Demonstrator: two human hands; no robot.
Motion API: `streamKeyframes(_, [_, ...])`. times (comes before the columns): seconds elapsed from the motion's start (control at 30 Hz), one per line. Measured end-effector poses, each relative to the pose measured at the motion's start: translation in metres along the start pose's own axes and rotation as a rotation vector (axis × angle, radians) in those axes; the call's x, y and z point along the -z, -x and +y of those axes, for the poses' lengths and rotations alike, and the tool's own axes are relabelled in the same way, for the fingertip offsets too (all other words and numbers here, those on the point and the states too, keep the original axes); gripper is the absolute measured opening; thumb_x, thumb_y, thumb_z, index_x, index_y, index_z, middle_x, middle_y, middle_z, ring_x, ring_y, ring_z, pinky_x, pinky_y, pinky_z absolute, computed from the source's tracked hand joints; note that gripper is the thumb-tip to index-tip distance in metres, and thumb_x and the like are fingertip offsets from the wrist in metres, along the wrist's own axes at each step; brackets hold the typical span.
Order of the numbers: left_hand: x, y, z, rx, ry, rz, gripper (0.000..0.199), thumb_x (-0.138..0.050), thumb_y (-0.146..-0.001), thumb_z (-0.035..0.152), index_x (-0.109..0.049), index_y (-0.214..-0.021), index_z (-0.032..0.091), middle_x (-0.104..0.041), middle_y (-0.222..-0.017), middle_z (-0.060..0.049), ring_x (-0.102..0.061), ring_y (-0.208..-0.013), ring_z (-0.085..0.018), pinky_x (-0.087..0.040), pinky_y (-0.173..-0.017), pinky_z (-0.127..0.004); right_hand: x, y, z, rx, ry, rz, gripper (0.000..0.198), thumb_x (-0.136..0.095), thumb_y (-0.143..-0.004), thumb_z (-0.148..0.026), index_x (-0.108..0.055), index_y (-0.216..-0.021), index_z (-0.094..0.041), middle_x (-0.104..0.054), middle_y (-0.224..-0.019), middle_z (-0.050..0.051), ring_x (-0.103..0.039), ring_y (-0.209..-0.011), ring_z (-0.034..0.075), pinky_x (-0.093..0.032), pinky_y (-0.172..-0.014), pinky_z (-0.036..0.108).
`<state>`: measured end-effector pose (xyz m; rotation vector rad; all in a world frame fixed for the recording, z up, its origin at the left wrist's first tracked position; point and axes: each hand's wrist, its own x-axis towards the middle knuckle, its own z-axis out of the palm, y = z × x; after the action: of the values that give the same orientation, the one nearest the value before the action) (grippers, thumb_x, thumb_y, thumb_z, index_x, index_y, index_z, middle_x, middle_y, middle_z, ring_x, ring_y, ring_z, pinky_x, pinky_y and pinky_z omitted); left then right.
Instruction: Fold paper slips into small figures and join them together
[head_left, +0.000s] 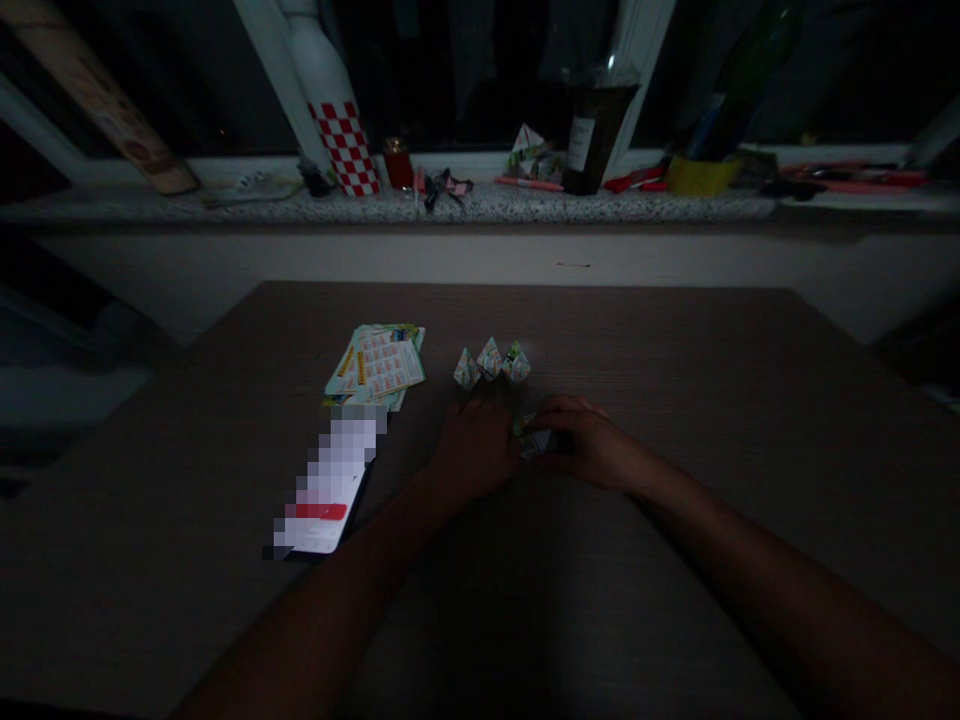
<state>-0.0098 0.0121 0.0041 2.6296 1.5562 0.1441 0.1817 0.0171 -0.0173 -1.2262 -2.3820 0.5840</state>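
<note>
Our two forearms [750,545] are nearest to the camera, and they reach forward over the brown table [675,360]. In the head view, which is quite dark, our left hand [480,445] lies with its back upward, beside a small folded paper piece [535,440]. Its fingertips are hidden, so we cannot tell if they press on the paper. Our right hand [596,440] comes from the other side, and its thumb and fingers seem to pinch the paper's right edge. So this piece is between our hands, low over the table, just on the near side of three pointed folded papers [490,358].

We judge it to be very light, with stiff creases but soft faces, not much slippery, and easy to crush or tear. It is better, we think, to hold it gently by the folded edges, with fingertips only. In look it is small and angular, pale with fine print, and greenish at its left corner. To our left there are a loose pile of printed sheets [386,360] and a lit phone [330,485].
</note>
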Motion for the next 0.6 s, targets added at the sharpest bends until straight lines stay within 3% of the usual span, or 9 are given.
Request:
streamKeyframes(0.27, [-0.0002,-0.0009,-0.0012,0.015,0.002,-0.004,0.020,-0.047,-0.084,0.031,-0.059,-0.086,0.015,-0.065,-0.093,-0.012,-0.058,-0.092,-0.027,-0.042,-0.080,-0.040,0.0033,-0.0004,-0.0051,-0.004,0.061,-0.059,0.035,-0.070,-0.074,-0.026,-0.067,-0.109,-0.029,-0.060,-0.107,0.006,-0.053,-0.103,0.025,-0.038,-0.089,0.042])
streamKeyframes(0.43, [0.0005,0.0010,-0.0023,0.022,0.032,-0.010,0.033,-0.055,-0.077,0.048,-0.061,-0.086,0.016,-0.065,-0.095,-0.012,-0.058,-0.094,-0.030,-0.043,-0.081,-0.042,0.0019,-0.0006,-0.0050,-0.010,0.080,-0.054,0.036,-0.069,-0.074,-0.028,-0.066,-0.110,-0.030,-0.060,-0.109,0.006,-0.053,-0.103,0.026,-0.037,-0.089,0.042])
streamKeyframes(0.6, [0.0019,0.0011,-0.0003,0.065,0.028,-0.031,0.039,-0.055,-0.076,0.052,-0.061,-0.088,0.016,-0.064,-0.099,-0.013,-0.057,-0.098,-0.031,-0.042,-0.084,-0.044,0.0014,-0.0008,-0.0045,-0.002,0.088,-0.047,0.035,-0.069,-0.074,-0.027,-0.067,-0.109,-0.030,-0.060,-0.110,0.006,-0.053,-0.103,0.026,-0.037,-0.089,0.042])
